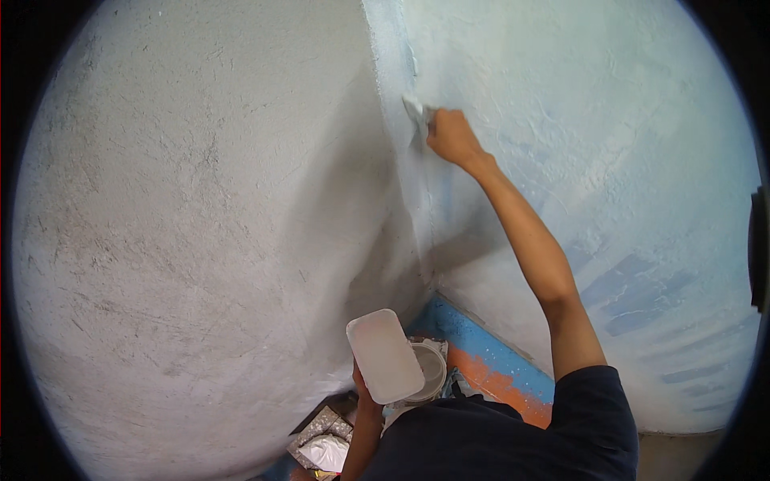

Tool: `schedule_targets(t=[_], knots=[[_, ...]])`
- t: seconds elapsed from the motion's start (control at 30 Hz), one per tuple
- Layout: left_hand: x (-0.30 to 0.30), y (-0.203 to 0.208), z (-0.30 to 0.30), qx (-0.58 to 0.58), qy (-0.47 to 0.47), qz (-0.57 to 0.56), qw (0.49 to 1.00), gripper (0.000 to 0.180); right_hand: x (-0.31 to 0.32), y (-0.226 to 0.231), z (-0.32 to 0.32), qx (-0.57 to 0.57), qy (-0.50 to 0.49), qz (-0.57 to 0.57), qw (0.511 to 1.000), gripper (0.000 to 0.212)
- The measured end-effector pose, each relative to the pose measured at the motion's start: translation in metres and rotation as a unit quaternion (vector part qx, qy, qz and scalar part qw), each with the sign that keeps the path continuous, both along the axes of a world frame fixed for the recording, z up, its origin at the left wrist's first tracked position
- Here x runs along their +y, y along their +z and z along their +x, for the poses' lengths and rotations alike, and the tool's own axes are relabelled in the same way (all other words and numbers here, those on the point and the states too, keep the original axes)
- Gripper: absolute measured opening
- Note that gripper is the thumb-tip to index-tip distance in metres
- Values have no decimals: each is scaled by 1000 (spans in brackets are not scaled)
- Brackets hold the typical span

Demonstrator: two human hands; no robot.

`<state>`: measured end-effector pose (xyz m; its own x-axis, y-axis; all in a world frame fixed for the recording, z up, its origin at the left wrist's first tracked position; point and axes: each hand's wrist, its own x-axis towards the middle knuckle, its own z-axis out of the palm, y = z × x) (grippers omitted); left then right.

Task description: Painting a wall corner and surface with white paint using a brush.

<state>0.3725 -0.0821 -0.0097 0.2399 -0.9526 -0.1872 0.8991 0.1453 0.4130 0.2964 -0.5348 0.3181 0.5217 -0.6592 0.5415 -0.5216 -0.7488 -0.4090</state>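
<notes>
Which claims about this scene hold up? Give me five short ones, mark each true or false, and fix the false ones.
1. The right hand holds a small tool near the corner between two walls. True.
2. The left hand is empty. False: the left hand holds a pale rectangular tray.
3. The left wall looks grey, while the right wall looks pale blue. True.
4. The person's sleeve is bright yellow. False: the sleeve is dark.
5. A round bucket is partly hidden behind the tray. True.
</notes>
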Motion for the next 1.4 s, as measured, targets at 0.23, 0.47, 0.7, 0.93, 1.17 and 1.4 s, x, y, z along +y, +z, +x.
schedule_targets(t=[0.23,0.47,0.7,0.93,1.17,1.4], knots=[[6,2,8,36,-2,-27,999,88,-6,-62,2,-103,35,-130,986,69],[-4,6,10,52,-1,-34,998,88,38,-273,-27,43,58,43,996,66],[-13,17,22,95,5,-47,994,88,195,-254,-48,-172,101,336,920,40],[-7,25,17,258,-233,-168,922,70,320,-197,-131,-287,74,472,830,42],[-3,24,-8,333,-263,-92,901,76,395,-152,-158,-316,-23,421,850,37],[-11,17,3,166,-283,24,944,70,435,-134,-148,-328,-20,427,843,44]])
